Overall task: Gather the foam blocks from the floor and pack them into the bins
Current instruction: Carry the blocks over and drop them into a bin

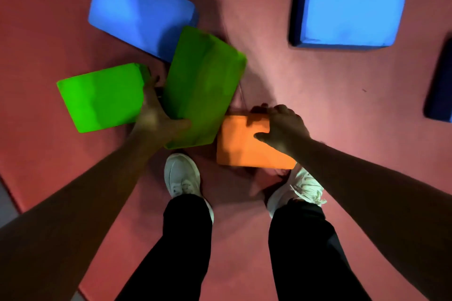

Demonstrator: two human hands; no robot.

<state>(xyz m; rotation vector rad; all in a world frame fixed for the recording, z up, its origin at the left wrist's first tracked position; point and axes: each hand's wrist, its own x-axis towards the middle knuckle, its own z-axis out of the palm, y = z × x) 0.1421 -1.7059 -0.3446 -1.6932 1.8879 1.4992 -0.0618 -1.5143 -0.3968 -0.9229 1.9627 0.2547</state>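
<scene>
A flat green block (102, 98) lies on the red mat (318, 95) at the left. The left hand (156, 120) sits between it and a tilted green block (203, 85). The thumb presses the tilted block's near face and the fingers reach into the gap, so the hand appears to grasp the tilted block, though blur obscures the fingertips. A large blue block (139, 12) lies just behind both. An orange block (244, 144) rests on the mat ahead of the white shoes (182, 176). The right hand (283, 127) grips its far right corner, thumb on top, fingers curled over the far edge. A second blue block (352, 7) lies well apart, farther right.
</scene>
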